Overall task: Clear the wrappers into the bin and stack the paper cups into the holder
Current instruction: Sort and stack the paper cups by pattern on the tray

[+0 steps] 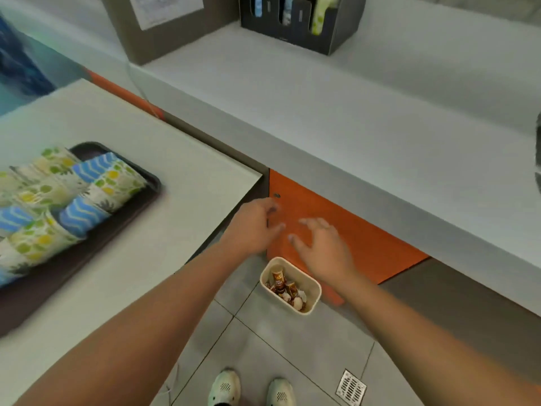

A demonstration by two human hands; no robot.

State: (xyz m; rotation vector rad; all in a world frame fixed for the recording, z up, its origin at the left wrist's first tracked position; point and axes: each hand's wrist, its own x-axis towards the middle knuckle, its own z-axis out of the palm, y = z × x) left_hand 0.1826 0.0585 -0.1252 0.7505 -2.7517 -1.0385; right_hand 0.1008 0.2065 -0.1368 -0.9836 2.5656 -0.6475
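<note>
Both hands' fingers (303,222) hang loose and spread, holding nothing, above the bin (314,291) of wrappers (285,285).

Both hands hang above the cream bin (313,291) on the tiled floor (292,347) — the left hand (253,227) and right hand (322,244) are empty, fingers loosely spread. Brown wrappers (282,284) lie inside the bin. To the left, patterned paper cups (87,183) lie on their sides on a dark tray (96,238) on the white table (190,183). A dark cup holder (298,27) stands on the grey counter (322,112) — some cups already stand in its slots.
</note>
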